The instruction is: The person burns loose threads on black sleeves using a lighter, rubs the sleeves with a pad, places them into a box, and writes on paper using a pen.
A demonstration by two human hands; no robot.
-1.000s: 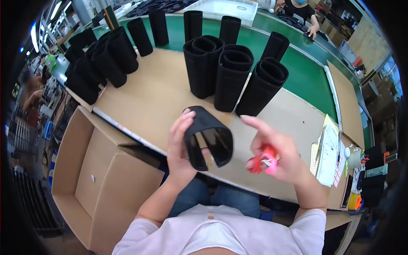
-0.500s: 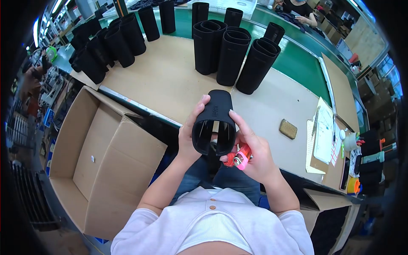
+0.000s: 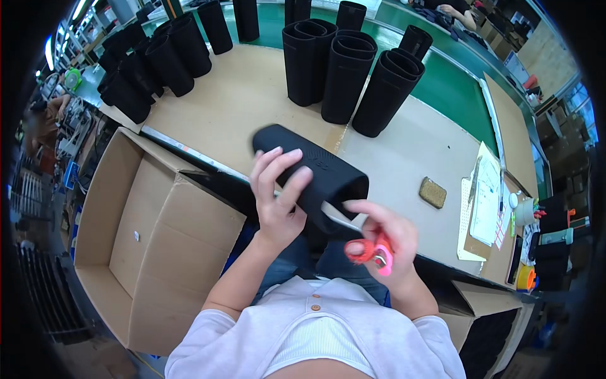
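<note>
A black ribbed sleeve (image 3: 309, 165), a curved tube with raised lettering, lies tilted in front of me, its open end toward the lower right. My left hand (image 3: 278, 196) grips its left side, fingers spread over the top. At that open end is my right hand (image 3: 388, 237), closed around scissors (image 3: 380, 258) with red and pink handles. Their pale blade points left, into the sleeve's mouth in this view, and is partly blurred.
Several black sleeves (image 3: 346, 76) stand upright at the table's far side, with more (image 3: 170, 63) at the back left. A brown sponge-like block (image 3: 433, 192) and papers (image 3: 483, 205) lie right. An open cardboard box (image 3: 183, 265) stands left. A person's hand (image 3: 449, 11) shows far back.
The sleeve has turned from upright to slanting, its open end swinging right. My left hand has shifted onto its top. My right hand has moved slightly right and down with the scissors, their blade now showing.
</note>
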